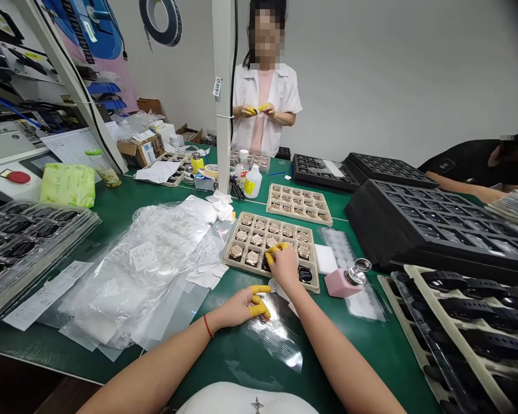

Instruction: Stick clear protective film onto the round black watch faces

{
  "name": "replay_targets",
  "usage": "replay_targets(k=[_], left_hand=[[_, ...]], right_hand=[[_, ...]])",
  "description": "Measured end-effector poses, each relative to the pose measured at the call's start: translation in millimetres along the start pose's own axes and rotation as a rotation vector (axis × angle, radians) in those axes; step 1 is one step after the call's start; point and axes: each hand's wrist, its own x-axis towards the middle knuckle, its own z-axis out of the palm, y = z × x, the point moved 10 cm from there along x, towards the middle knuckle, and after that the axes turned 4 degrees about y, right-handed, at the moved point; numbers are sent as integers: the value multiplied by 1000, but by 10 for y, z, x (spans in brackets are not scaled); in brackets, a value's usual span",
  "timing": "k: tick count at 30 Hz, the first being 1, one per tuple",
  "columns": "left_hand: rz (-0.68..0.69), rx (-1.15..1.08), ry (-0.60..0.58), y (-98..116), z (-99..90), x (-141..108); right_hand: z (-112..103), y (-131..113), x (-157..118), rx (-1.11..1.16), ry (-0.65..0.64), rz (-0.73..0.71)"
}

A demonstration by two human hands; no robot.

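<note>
A beige compartment tray point(228, 260) holds rows of round gold-coloured watch cases, with a black round piece point(304, 274) in its near right part. Over the front row reaches my right hand point(282, 264), its yellow-capped fingertips bent together at a dark round piece in a compartment. My left hand point(247, 305) is just in front of the tray, above a clear plastic sheet point(280, 345). Its yellow-capped fingers are apart and nothing shows between them. A red string circles the left wrist.
Crumpled plastic bags point(112, 287) cover the left. A pink pump bottle point(339, 283) stands right of the tray, near black trays point(371, 230). Behind are a second beige tray point(300, 216), white bottles point(252, 183) and a post point(223, 115). Two people are beyond the table.
</note>
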Motion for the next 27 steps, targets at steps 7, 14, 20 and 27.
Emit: replay_targets(k=[7, 14, 20, 27], left_hand=[[21, -80, 161, 10, -249, 44], [-15, -140, 226, 55, -402, 48], [201, 24, 229, 265, -329, -7], [157, 223, 141, 248, -110, -78]], right_hand=[[348, -260, 99, -1, -101, -92], [153, -360, -269, 115, -116, -101], [-146, -495, -807, 547, -172, -240], [-33, -99, -871, 696, -246, 139]])
